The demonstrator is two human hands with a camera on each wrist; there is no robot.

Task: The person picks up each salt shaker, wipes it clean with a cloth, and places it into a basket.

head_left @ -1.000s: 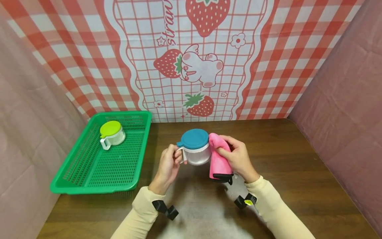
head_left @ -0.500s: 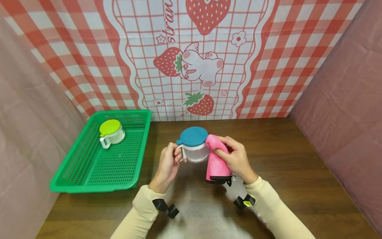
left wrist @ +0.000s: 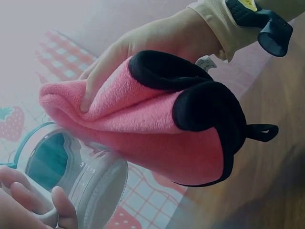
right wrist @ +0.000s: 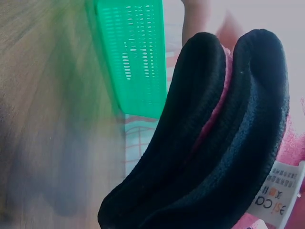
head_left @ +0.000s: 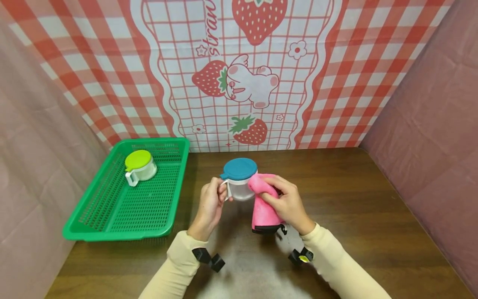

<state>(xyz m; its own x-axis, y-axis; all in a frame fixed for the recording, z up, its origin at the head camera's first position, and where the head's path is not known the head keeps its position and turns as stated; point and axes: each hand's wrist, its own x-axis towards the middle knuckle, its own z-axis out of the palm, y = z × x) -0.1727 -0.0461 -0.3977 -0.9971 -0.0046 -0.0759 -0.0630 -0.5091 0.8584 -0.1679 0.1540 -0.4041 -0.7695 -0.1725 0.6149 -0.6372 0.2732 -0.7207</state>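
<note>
Held above the table is a clear jar [head_left: 241, 190] with a blue lid [head_left: 240, 168] and a white side handle. My left hand [head_left: 210, 204] grips that handle, its fingers curled round it in the left wrist view. In my right hand [head_left: 289, 202] is a folded pink cloth [head_left: 264, 209] with black edging, pinched between thumb and fingers. The cloth [left wrist: 157, 138] lies against the jar's side, covering part of its right wall. Black cloth edging [right wrist: 205, 129] and a white label [right wrist: 276, 193] fill much of the right wrist view.
To the left stands a green plastic basket [head_left: 169, 207] with slotted walls. Inside it, near the back, sits a similar jar with a lime-green lid [head_left: 138, 160]. A checked strawberry-print cloth [head_left: 336, 104] hangs behind the wooden table [head_left: 366, 216], with pink fabric at both sides.
My right hand and the pink cloth have shifted left, round toward the front of the jar. The jar has moved slightly left too, still gripped by its handle.
</note>
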